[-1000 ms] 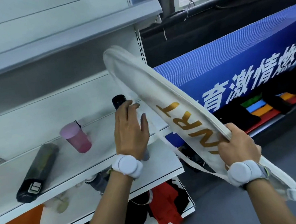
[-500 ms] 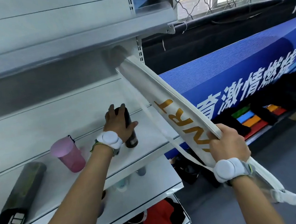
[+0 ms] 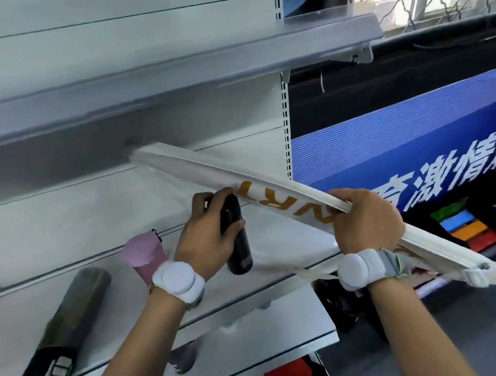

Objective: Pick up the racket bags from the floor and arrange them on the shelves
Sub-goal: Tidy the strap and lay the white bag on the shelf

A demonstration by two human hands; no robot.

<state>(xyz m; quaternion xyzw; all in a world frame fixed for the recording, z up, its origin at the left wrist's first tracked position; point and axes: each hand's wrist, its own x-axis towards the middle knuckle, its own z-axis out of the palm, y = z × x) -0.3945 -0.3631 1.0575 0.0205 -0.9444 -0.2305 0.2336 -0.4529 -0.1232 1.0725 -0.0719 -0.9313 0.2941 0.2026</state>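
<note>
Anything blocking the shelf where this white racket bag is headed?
Yes. The black bottle, held in the left hand, stands under the white racket bag in the right hand. A pink cup stands further left.

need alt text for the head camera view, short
A person's right hand holds a white racket bag slanted over a white shelf, its far end under the shelf above. The left hand grips an upright black bottle; a pink cup and dark flask sit further left.

Left hand [image 3: 208, 240] fingers curled in a grip, right hand [image 3: 366, 219] fisted, forearms extended.
</note>
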